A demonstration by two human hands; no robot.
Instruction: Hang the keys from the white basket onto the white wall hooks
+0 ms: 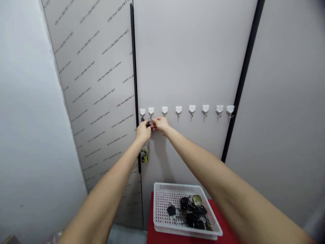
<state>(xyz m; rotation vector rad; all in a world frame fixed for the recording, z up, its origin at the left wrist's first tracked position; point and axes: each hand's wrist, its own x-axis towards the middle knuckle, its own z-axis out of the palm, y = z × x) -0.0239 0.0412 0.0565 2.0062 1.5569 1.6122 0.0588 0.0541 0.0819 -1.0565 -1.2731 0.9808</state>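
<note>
Both my hands meet just below the second white hook (151, 111) from the left on the pale door panel. My left hand (143, 131) pinches a dark key (148, 124). Against the same key, close under the hook, the fingers of my right hand (160, 124) are closed; the ring there is too small to make out clearly. A keychain with a football pattern and yellow-green edge (144, 155) hangs lower, below the leftmost hook (142, 112), partly behind my left hand.
Several more white hooks (192, 109) run in a row to the right. Below, a white plastic basket (162, 229) holds several black keys (193, 217) on a red surface (150, 234). Black vertical strips (243, 74) edge the panel. A printed-film panel (101, 101) stands at left.
</note>
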